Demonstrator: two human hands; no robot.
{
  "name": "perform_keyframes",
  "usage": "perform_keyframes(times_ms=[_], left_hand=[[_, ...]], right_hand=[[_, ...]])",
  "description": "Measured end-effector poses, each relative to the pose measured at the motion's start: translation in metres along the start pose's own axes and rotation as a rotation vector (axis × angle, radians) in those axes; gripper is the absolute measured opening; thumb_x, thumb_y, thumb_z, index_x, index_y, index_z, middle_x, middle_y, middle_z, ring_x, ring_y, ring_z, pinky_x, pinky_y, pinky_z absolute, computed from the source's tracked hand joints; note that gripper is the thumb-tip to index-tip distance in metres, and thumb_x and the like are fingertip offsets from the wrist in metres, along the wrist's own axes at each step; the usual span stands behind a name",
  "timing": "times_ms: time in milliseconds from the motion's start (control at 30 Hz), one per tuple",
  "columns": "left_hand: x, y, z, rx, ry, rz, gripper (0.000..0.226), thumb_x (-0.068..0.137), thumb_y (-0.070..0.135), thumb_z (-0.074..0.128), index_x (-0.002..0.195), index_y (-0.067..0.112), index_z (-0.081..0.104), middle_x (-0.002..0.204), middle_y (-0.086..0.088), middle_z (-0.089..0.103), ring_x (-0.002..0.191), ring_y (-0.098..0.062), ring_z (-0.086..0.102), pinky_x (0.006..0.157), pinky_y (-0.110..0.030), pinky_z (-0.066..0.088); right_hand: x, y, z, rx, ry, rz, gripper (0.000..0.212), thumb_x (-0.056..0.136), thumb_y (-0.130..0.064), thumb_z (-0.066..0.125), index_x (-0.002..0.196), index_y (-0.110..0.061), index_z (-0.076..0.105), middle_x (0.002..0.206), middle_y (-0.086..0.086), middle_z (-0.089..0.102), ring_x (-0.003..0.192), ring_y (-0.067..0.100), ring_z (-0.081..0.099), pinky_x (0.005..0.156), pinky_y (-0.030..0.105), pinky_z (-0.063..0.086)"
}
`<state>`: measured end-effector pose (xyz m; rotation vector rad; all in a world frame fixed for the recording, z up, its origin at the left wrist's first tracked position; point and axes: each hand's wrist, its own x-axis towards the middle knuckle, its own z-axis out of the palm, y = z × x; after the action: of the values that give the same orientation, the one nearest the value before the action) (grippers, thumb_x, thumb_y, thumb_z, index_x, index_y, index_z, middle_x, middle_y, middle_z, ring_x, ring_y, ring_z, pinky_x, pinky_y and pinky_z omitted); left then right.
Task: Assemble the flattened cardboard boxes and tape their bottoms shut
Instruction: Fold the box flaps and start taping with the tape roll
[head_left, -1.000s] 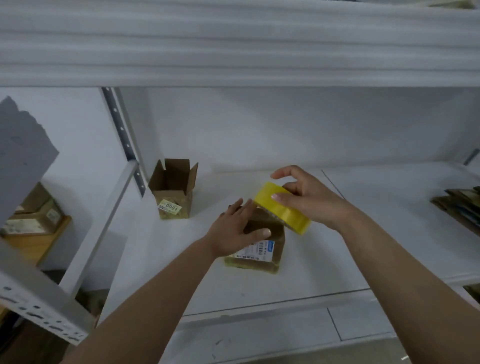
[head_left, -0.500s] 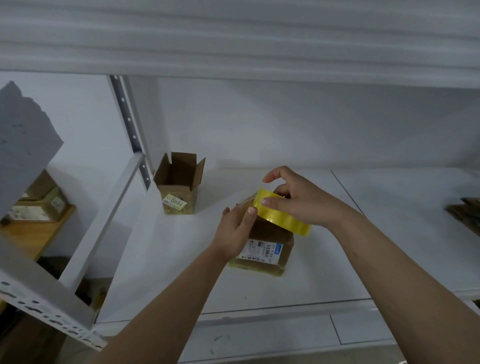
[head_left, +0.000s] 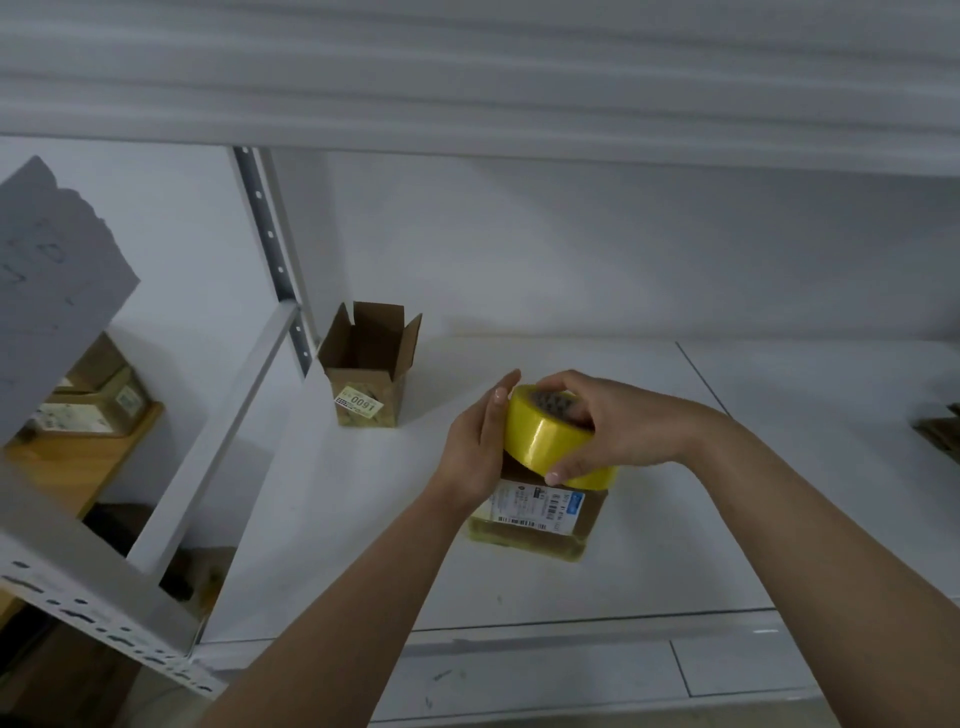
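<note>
At centre frame, on the white shelf (head_left: 332, 519), we find the right hand (head_left: 618, 431) gripping a yellow tape roll (head_left: 545, 436) above a labelled box (head_left: 540, 519). The left hand (head_left: 475, 447) lies flat-fingered against the roll. An open box (head_left: 369, 364) stands upper left.

- You are standing at a stockroom or packing area, judging by the white metal shelving (head_left: 519, 597) with perforated uprights (head_left: 270, 249).
- Small cardboard boxes (head_left: 369, 374) bearing printed shipping labels (head_left: 358, 402) sit on the shelf.
- More labelled cartons (head_left: 93, 405) rest on a wooden surface at your left.
</note>
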<state>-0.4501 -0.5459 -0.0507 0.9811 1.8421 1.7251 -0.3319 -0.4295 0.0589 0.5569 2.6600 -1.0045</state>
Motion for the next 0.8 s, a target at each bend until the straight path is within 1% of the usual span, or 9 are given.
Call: perform_keyframes(times_ms=[100,233,300,367,433,467,567,700,800], left_hand=[[-0.001,-0.002,-0.005,0.019,0.002,0.013,0.054,0.098,0.056,0.027,0.139,0.029,0.05,0.133,0.0,0.059,0.123,-0.014,0.055,0.104,-0.041,0.046],[0.0,0.0,-0.006,0.073,0.026,0.019,0.052,0.102,0.046,0.023,0.135,0.023,0.055,0.121,-0.001,0.064,0.115,-0.016,0.058,0.099,-0.029,0.047],[0.002,0.004,-0.004,0.098,0.022,0.014,0.047,0.104,0.037,0.024,0.127,0.016,0.059,0.11,-0.001,0.065,0.109,-0.016,0.06,0.092,-0.022,0.046],[0.004,0.004,-0.002,0.123,0.028,0.006,0.043,0.105,0.033,0.024,0.109,0.017,0.064,0.095,0.002,0.065,0.096,-0.012,0.061,0.079,-0.013,0.045],[0.003,0.004,-0.001,0.139,0.048,0.016,0.042,0.105,0.033,0.024,0.089,0.025,0.062,0.082,0.007,0.064,0.083,-0.009,0.06,0.07,-0.015,0.044],[0.004,0.001,0.0,0.158,0.057,0.041,0.044,0.106,0.034,0.024,0.088,0.026,0.063,0.083,0.006,0.066,0.082,-0.008,0.061,0.071,-0.018,0.045],[0.006,-0.008,0.002,0.21,0.055,0.11,0.055,0.104,0.041,0.02,0.112,0.019,0.07,0.102,0.001,0.072,0.096,-0.012,0.066,0.086,-0.026,0.051],[0.01,-0.013,-0.002,0.056,0.059,0.05,0.055,0.106,0.038,0.022,0.11,0.01,0.069,0.107,-0.004,0.073,0.098,-0.008,0.068,0.094,-0.027,0.052],[0.009,-0.01,0.0,-0.033,0.072,0.015,0.053,0.106,0.034,0.024,0.114,0.004,0.067,0.106,-0.006,0.073,0.097,-0.009,0.07,0.091,-0.025,0.053]], right_hand=[[-0.005,0.008,-0.001,-0.011,0.008,-0.023,0.084,0.069,-0.034,0.086,0.136,-0.029,0.036,0.118,-0.005,0.064,0.104,0.012,0.063,0.089,0.036,0.055],[-0.004,-0.002,-0.015,0.137,0.265,-0.118,0.033,0.077,-0.03,0.08,0.105,-0.025,0.063,0.096,-0.004,0.07,0.092,0.015,0.067,0.079,0.031,0.055],[-0.002,-0.009,-0.021,0.238,0.353,-0.146,0.019,0.08,-0.031,0.076,0.094,-0.021,0.069,0.093,-0.003,0.072,0.087,0.014,0.069,0.078,0.031,0.056],[0.003,-0.012,-0.024,0.272,0.375,-0.121,0.019,0.082,-0.033,0.074,0.093,-0.018,0.07,0.092,-0.001,0.072,0.085,0.014,0.068,0.075,0.029,0.055],[0.005,-0.011,-0.025,0.277,0.367,-0.079,0.021,0.083,-0.035,0.072,0.093,-0.017,0.071,0.093,0.001,0.071,0.086,0.015,0.066,0.072,0.027,0.053],[0.006,-0.01,-0.024,0.279,0.369,-0.06,0.022,0.084,-0.036,0.072,0.091,-0.016,0.071,0.093,0.002,0.071,0.084,0.015,0.066,0.071,0.026,0.052],[0.007,-0.003,-0.023,0.236,0.431,-0.015,0.027,0.084,-0.042,0.071,0.083,-0.015,0.072,0.087,0.002,0.069,0.075,0.01,0.062,0.066,0.022,0.048],[0.008,-0.002,-0.025,0.034,0.451,0.01,0.036,0.081,-0.047,0.073,0.081,-0.011,0.073,0.076,-0.001,0.066,0.068,0.006,0.057,0.057,0.022,0.042],[0.01,-0.002,-0.025,0.006,0.433,0.043,0.039,0.078,-0.052,0.073,0.079,-0.013,0.073,0.071,-0.003,0.064,0.067,0.006,0.058,0.057,0.024,0.041]])
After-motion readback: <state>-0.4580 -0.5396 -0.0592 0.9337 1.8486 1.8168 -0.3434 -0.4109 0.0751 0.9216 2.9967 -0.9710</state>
